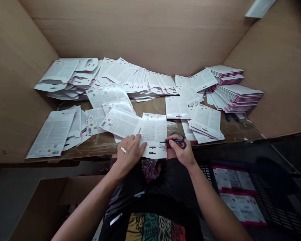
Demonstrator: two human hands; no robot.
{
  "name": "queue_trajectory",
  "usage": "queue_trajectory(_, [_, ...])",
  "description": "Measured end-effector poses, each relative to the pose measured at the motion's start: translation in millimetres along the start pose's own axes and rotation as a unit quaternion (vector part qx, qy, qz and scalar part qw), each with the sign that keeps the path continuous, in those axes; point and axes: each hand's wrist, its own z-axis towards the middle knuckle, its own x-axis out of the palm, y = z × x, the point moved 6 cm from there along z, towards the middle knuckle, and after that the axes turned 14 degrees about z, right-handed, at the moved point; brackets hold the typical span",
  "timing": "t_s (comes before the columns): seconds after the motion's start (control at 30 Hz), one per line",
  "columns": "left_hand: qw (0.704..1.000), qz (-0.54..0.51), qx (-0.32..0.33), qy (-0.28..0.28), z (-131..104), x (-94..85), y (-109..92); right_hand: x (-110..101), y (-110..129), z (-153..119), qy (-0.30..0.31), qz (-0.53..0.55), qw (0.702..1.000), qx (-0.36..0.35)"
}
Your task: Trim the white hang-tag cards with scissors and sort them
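A white printed packet [153,129] with two dark hanger slots on its flap lies before me, its flap end jutting over the table edge. My left hand [129,151] is closed at its left edge, thumb against the packet, other fingertips partly hidden. On the back of that hand sits a small white strip [123,150]. My right hand [182,152] grips dark-handled scissors [180,136], blades pointing left over the packet's right edge near the flap. Another printed packet [121,122] lies just left, partly under my left fingers.
Loose packets [115,72] heap along the back; neat stacks [237,95] stand at right. Cardboard walls [140,30] enclose the table on three sides. A dark blue tool handle [232,117] lies right. Below are a basket [273,197] of pink-edged packs and an open carton [45,201].
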Motion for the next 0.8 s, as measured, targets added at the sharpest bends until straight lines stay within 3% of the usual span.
queue_trajectory(0.1, [0.985,-0.036,0.160,-0.054,8.0,6.6,-16.4,-7.1,-1.4,-6.6,0.017,-0.056,0.998,-0.012])
queue_trajectory(0.17, [0.971,-0.055,0.225,-0.058,12.1,14.1,-19.2,-8.8,0.1,-10.1,0.023,-0.081,0.996,-0.017])
queue_trajectory(0.3, [0.972,-0.046,0.227,-0.052,13.9,22.1,-18.2,-11.5,2.0,-13.4,0.011,-0.084,0.996,-0.019])
queue_trajectory(0.53, [0.972,-0.024,0.230,-0.048,10.4,18.1,-24.7,-14.9,-3.0,-12.9,0.007,-0.072,0.997,-0.009])
queue_trajectory(0.7, [0.972,-0.021,0.227,-0.051,11.8,14.9,-25.6,-5.3,-3.0,-11.1,0.078,-0.036,0.996,0.024])
queue_trajectory(0.8, [0.974,-0.024,0.221,-0.044,17.4,9.9,-28.5,-9.9,1.7,-1.3,0.009,0.013,0.999,-0.027])
